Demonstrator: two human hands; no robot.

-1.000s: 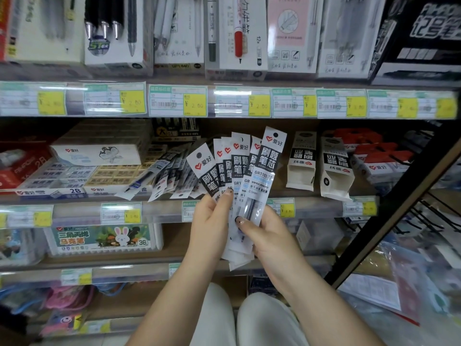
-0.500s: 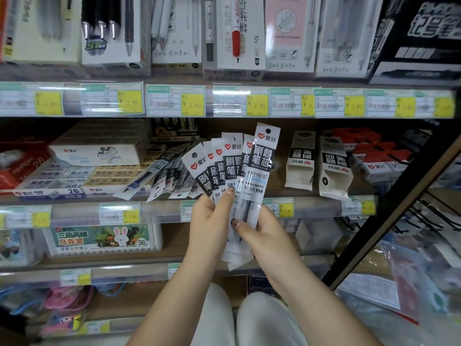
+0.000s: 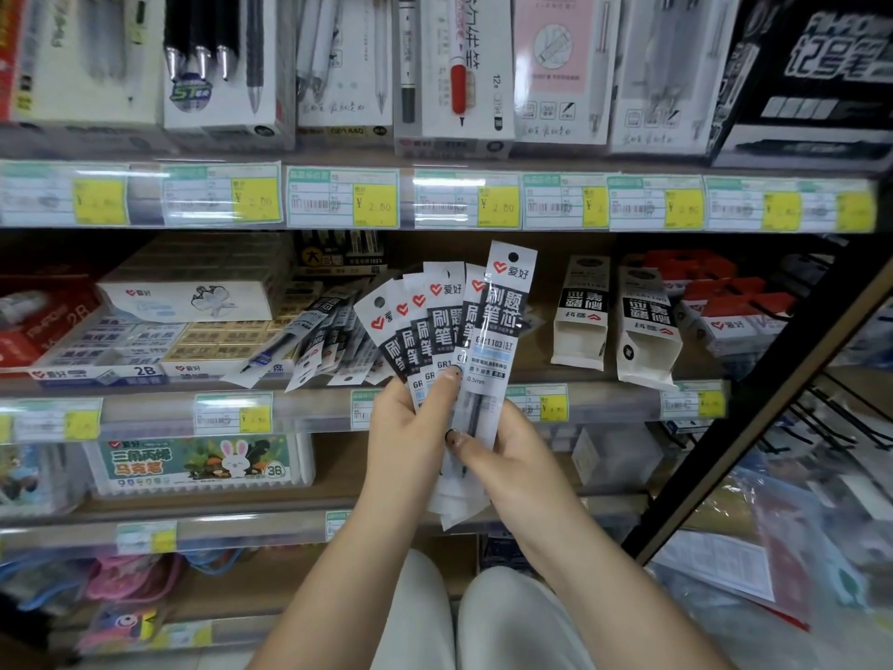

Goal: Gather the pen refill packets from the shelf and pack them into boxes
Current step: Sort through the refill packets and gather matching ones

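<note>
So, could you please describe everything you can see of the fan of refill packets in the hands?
The fan of refill packets holds about six slim clear sleeves with white tops, red heart logos and black label bands, a dark refill showing through the front one. They stand upright, spread before the middle shelf. The left hand grips their lower halves; the right hand pinches the frontmost, tallest packet.

fanned refill packets (image 3: pixel 442 331) drawn closer together, rightmost packet (image 3: pixel 500 331) now overlapping its neighbour
</note>
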